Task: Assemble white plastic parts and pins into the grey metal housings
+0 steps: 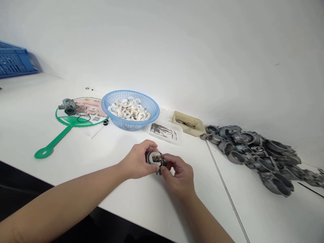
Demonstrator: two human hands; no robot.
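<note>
A small carburetor body (162,163) with a white ring-shaped float (151,157) and brass parts on its upper face is held between my hands above the white table. My left hand (138,160) grips it from the left, fingers curled over the far side and thumb in front. My right hand (181,173) is closed at its right side, thumb and index finger pinching near the float's edge. Whether a tiny part sits in that pinch is hidden. Beyond them stands a blue basket (124,125) of white floats, beside a clear tray (174,139) with thin metal pins (162,131).
A yellowish bin (199,127) holds small metal parts. Grey metal bowls (265,163) are heaped along the right, near a thin rod (226,189). At left, another carburetor (69,107) and a black O-ring lie on a green-handled fan (55,143). A blue crate (15,60) stands far left.
</note>
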